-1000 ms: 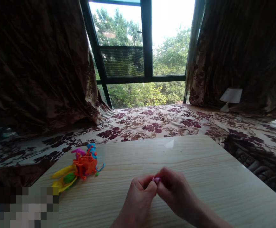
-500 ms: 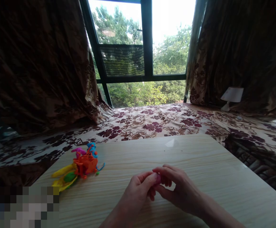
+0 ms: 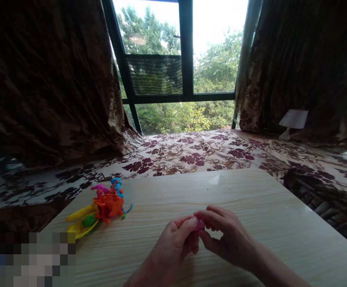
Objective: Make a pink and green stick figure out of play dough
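A small, rounded, purplish-pink lump of clay-like stuff (image 3: pixel 201 225) sits pinched between the thumb and fingers of my left hand (image 3: pixel 175 241), over the pale wood-grain table (image 3: pixel 257 211). My right hand (image 3: pixel 231 239) curves its thumb and forefinger about the lump's other side; I cannot tell whether they grip. Well to the left lies a frilled orange clay-like piece (image 3: pixel 110 205), beside a yellow one (image 3: pixel 77 230) bearing a green oval (image 3: pixel 89 221).
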The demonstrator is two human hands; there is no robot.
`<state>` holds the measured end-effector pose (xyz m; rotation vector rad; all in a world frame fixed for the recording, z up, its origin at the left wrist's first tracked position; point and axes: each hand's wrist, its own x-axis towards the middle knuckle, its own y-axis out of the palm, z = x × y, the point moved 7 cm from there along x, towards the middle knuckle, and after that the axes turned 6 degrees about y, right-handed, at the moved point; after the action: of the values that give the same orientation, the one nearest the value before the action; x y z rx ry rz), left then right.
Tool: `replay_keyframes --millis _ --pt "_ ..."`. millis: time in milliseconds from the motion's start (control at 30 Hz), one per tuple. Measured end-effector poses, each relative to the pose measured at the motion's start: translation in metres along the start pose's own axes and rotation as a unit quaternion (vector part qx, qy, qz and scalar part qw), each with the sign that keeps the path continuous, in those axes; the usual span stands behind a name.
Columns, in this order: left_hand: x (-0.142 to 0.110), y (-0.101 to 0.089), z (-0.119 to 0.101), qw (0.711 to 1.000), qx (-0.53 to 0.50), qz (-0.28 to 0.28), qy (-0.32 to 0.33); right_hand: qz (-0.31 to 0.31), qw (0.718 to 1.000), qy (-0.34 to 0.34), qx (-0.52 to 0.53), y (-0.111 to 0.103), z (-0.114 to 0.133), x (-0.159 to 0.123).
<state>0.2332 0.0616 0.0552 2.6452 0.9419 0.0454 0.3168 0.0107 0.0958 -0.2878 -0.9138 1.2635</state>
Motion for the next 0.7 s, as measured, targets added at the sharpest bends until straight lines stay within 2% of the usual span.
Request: replay_keyframes --millis 100,200,333,467,700 --pt "0.002 -0.005 -0.002 0.997 0.075 -0.006 0.005 -0.017 1.000 0.022 -0.010 -0.001 -0.008 0.001" --pt "0.003 -0.005 -0.008 0.990 0.141 -0.005 0.023 0.000 1.000 0.022 -0.007 0.004 -0.008 0.001" --pt "0.001 0.005 -0.012 0.994 0.102 0.034 0.029 0.007 1.000 0.013 0.028 0.004 -0.002 0.001" --pt "-0.002 0.004 -0.008 0.999 0.042 0.033 0.009 0.018 1.000 0.020 0.015 0.003 0.001 0.001" --pt "0.000 0.001 -0.004 0.995 0.094 0.016 0.008 0.005 0.997 0.065 -0.034 0.005 -0.005 -0.001"
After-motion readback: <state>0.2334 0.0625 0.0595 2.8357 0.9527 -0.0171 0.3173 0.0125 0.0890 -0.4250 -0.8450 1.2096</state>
